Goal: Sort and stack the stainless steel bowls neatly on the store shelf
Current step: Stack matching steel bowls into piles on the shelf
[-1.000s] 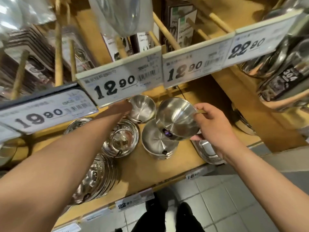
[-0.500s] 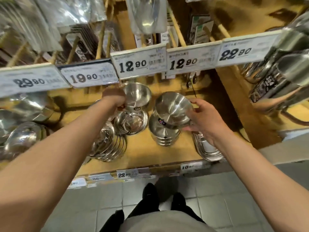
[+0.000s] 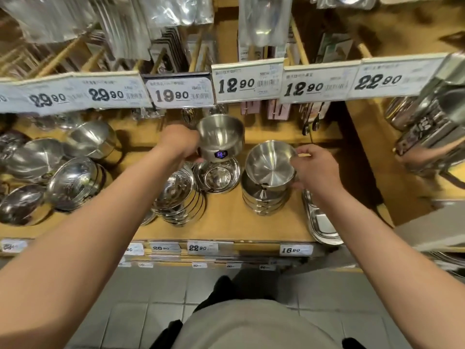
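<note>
1. Nearest, the front lip of the shelf (image 3: 226,233) carries small price tags (image 3: 296,249), and a flat divided tray (image 3: 323,222) lies at its right end, hanging a little over the edge, apart from the round ware.

2. Next back, a stack of shallow bowls (image 3: 264,200) sits upright on the shelf board, nested rim over rim so that each one steadies the next. Left of it, a leaning row of bowls (image 3: 181,197) rests on edge, and a wide shallow bowl (image 3: 217,176) lies flat between the two groups.

3. Over the stack, the right hand (image 3: 314,170) pinches a tilted bowl (image 3: 269,165) by its right rim, fingers curled at the edge. The bowl's low side touches or nearly touches the top of the stack; I judge the tilt lets it slide into the nest mouth-up.

4. Further back, the left hand (image 3: 180,143) grips a deep bowl (image 3: 220,138) by its left wall, lifted clear above the wide shallow bowl. Its dark label faces the camera. Being deeper, it probably belongs to another pile, hence it is held aside.

5. Farthest, large price cards (image 3: 247,83) hang along the upper rail, with packaged goods behind.
</note>
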The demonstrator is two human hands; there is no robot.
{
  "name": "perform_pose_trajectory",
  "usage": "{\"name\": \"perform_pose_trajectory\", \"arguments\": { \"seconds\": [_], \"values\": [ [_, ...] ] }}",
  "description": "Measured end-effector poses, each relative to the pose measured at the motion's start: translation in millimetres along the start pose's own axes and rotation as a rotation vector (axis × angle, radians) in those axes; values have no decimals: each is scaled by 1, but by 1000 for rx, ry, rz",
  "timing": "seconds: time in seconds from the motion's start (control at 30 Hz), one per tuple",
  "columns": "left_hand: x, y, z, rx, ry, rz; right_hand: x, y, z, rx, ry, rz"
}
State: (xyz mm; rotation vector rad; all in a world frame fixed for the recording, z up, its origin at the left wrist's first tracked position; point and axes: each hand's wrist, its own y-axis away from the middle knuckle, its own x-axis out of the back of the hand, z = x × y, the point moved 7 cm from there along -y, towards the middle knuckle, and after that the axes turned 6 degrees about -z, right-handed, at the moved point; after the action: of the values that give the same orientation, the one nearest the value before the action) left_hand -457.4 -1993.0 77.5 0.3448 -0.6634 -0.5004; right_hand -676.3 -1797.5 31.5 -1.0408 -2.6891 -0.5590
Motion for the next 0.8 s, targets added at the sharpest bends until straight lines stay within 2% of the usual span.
{"name": "perform_pose_trajectory", "arguments": {
  "seconds": [0.27,0.5,0.8],
  "values": [
    [-25,4,15,-39,9,-146,4,-12,-3,25,172,69],
    [-35,4,28,-109,22,-223,-11,-9,-19,208,409,58],
    [-44,3,25,-132,-6,-232,-20,-12,-10,156,366,1]
  ]
}}
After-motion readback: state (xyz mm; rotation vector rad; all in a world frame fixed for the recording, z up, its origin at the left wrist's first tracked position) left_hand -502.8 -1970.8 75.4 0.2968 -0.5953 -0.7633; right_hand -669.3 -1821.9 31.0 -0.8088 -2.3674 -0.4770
